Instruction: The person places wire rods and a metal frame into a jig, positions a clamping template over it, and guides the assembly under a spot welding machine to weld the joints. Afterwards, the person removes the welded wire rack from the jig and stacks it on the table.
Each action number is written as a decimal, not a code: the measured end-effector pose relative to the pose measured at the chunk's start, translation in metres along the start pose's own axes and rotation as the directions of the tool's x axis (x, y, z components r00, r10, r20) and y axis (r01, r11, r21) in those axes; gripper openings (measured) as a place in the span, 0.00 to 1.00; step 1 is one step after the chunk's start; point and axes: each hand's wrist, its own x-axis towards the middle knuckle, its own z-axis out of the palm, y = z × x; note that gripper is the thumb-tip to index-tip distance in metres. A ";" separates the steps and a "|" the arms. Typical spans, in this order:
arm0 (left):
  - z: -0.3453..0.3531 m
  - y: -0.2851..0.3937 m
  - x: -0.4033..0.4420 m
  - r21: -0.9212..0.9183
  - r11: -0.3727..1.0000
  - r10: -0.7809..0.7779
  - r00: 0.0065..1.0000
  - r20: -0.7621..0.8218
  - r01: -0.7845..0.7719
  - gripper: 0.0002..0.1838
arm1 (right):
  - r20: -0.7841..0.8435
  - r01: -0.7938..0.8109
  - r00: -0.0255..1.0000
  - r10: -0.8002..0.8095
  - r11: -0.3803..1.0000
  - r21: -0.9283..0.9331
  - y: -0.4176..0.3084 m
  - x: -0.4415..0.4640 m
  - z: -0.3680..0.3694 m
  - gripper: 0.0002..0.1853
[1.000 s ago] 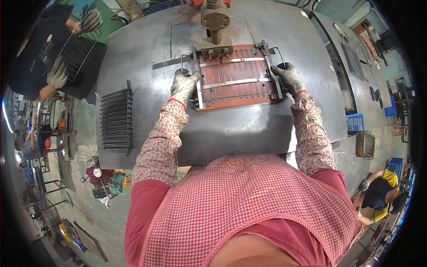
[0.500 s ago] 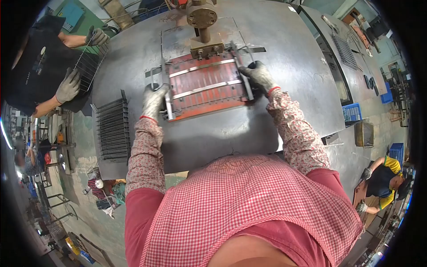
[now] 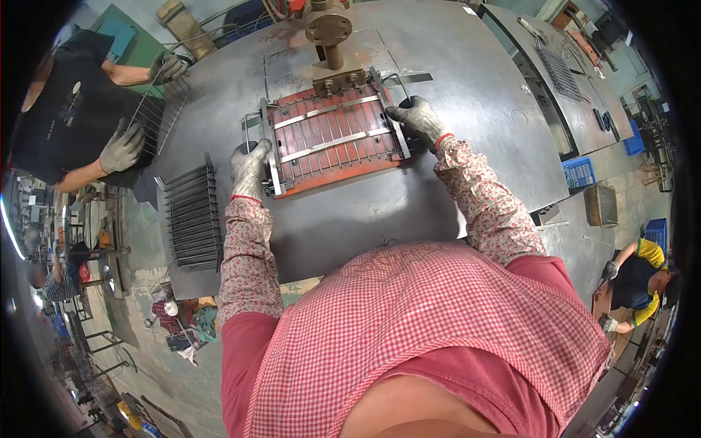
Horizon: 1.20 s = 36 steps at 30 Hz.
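Observation:
On the metal table lies a red plate, a fixture with thin parallel wires laid across it. Two flat metal strips cross the wires, and metal side bars with upright bent-rod handles flank them. My gloved left hand is closed round the left handle at its lower end. At the opposite side, my gloved right hand grips the right handle, its fingers partly hidden. A press-like metal head stands over the fixture's far edge.
A stack of wire racks stands on the table at left. Beyond it, a co-worker's gloved hands hold a wire rack. Another person works at far right, near a blue basket. A side table holds a rack.
The fixture was smeared by motion and now looks sharp, with its wires distinct. Both my hands keep their hold. The co-worker's rack at left has shifted slightly, and the whole view has moved a little.

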 end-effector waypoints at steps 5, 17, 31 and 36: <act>0.012 -0.007 -0.029 -0.092 0.994 -0.048 0.994 0.102 0.058 0.31 | 0.019 0.016 1.000 -0.017 0.998 0.060 0.009 -0.012 -0.020 0.27; 0.066 0.005 -0.137 0.112 0.989 -0.110 0.981 0.157 0.093 0.31 | -0.134 -0.034 0.991 0.009 0.983 -0.179 0.073 -0.082 -0.091 0.41; 0.117 0.060 -0.069 0.773 0.584 0.376 0.926 0.016 -0.250 0.30 | -0.142 0.323 0.830 -0.540 0.672 -0.666 0.058 -0.062 -0.083 0.26; 0.101 0.037 -0.059 0.447 0.797 0.536 0.817 -0.214 -0.406 0.25 | -0.140 0.224 0.973 -0.184 0.894 0.389 0.068 -0.061 -0.101 0.24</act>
